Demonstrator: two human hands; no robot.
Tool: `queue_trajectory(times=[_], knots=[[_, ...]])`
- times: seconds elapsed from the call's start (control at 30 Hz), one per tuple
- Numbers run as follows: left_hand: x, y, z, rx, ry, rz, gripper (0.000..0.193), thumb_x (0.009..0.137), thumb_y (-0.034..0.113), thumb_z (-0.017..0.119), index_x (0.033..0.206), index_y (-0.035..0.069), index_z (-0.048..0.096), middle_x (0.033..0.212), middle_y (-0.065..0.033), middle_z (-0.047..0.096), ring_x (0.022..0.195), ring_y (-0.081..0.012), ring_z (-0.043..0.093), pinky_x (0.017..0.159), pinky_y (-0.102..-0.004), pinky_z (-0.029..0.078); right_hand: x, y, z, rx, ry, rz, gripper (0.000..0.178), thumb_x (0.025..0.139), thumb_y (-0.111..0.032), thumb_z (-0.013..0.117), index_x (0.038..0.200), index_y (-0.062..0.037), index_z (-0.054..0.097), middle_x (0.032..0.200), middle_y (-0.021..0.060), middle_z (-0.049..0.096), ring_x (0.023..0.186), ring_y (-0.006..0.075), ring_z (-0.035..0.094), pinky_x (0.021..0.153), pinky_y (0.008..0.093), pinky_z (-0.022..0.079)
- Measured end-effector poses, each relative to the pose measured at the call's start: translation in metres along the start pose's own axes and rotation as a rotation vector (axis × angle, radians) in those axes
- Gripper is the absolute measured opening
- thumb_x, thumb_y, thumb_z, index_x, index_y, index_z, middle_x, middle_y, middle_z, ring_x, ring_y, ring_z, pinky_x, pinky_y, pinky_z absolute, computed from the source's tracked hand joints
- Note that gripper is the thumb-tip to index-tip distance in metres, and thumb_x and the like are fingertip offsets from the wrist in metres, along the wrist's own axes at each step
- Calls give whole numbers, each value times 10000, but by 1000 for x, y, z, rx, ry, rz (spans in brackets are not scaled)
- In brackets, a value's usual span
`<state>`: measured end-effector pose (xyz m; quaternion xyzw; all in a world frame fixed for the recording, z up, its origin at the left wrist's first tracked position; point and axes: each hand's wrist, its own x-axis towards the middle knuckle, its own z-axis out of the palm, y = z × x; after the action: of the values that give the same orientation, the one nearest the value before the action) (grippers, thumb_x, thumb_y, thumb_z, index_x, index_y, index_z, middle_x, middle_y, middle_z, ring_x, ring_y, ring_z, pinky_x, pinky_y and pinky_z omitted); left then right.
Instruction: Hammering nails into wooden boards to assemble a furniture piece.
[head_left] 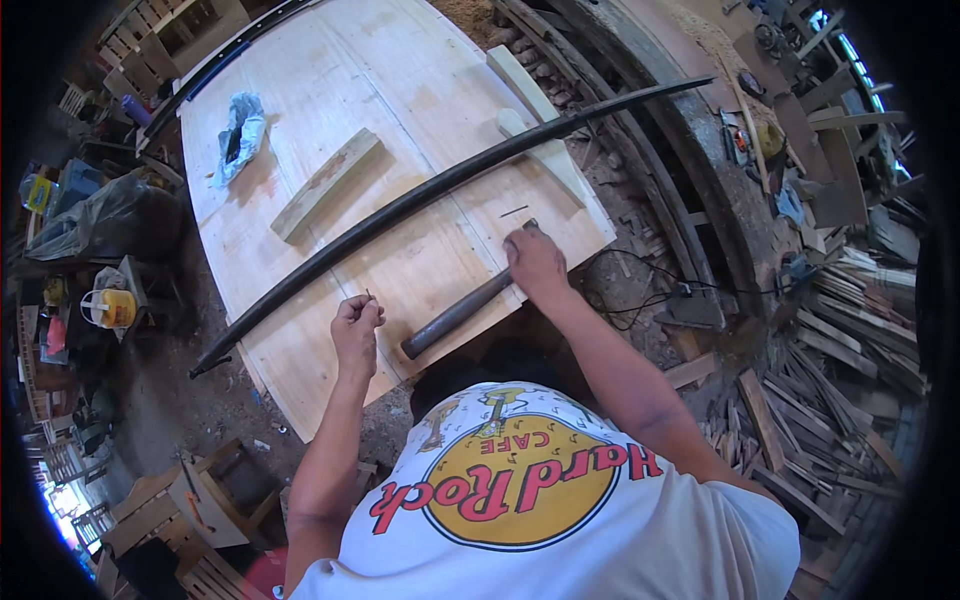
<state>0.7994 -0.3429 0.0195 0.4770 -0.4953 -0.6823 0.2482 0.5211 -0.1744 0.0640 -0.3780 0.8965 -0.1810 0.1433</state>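
A tool (455, 318) is laid slantwise on the near part of the pale wooden counter (430, 110), close to its front edge. Its long axis is run from lower left to upper right, with the thick end pointed toward the left and the person, and the other end pointed away to the right. It is seen as dark grey, smooth and rod-like, with a blunt round butt and a slight narrowing toward the right hand (537, 262). By that hand the upper end is clasped, with the fingers curled over it, so the shape there is mostly hidden; only a small dark part is shown beyond the knuckles.

By the left hand (357, 325), raised near the front edge, a thin dark nail (369, 294) is pinched between thumb and fingertips, its tip pointed roughly upward. Its finer details are too small to be told. A second thin dark piece (514, 211) is laid on the counter just beyond the right hand, its long axis nearly crosswise.

Beyond both hands, a long black pole (400, 212) is stretched diagonally across the counter, roughly along the tool's slant. Behind it a pale wood block (327, 186) and a crumpled plastic bag (240, 138) are placed.
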Motion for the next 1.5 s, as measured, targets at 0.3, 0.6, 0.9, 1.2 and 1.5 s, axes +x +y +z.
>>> queue_trajectory(times=[0.3,0.6,0.9,1.2,1.5], knots=[[-19,26,60,-558,-134,-317,309,902,116,766,1130,-67,666,1124,-137,673,1020,-261,683,886,-419,564,76,27,5,-493,12,-247,178,927,-147,566,1031,-110,706,1115,109,672,1111,296,632,931,477,501],[-45,22,105,-437,4,-238,268,911,64,742,1132,-71,673,1008,-110,698,897,-218,692,844,-358,578,57,-20,10,151,-62,-473,158,968,-64,535,1081,-38,642,1083,198,677,1059,374,657,910,485,519],[-60,43,54,-446,5,-255,282,947,52,701,1190,-90,671,1114,-108,711,1014,-182,672,931,-296,552,-16,-130,16,651,-249,-424,152,957,-63,649,1102,-19,637,967,198,726,882,335,732,786,395,577],[-44,25,-77,-103,-149,-127,230,933,109,737,1097,-52,730,918,-70,725,844,-134,649,777,-261,525,-59,-219,81,791,-377,-136,114,945,-59,674,1013,27,643,900,119,700,821,180,672,761,323,549],[-37,2,-128,197,-123,109,153,986,130,665,1042,-12,656,874,-30,658,791,-75,588,699,-243,480,-69,-172,76,249,8,-100,216,968,-189,669,1074,-1,659,1014,183,675,972,363,670,870,433,541]])
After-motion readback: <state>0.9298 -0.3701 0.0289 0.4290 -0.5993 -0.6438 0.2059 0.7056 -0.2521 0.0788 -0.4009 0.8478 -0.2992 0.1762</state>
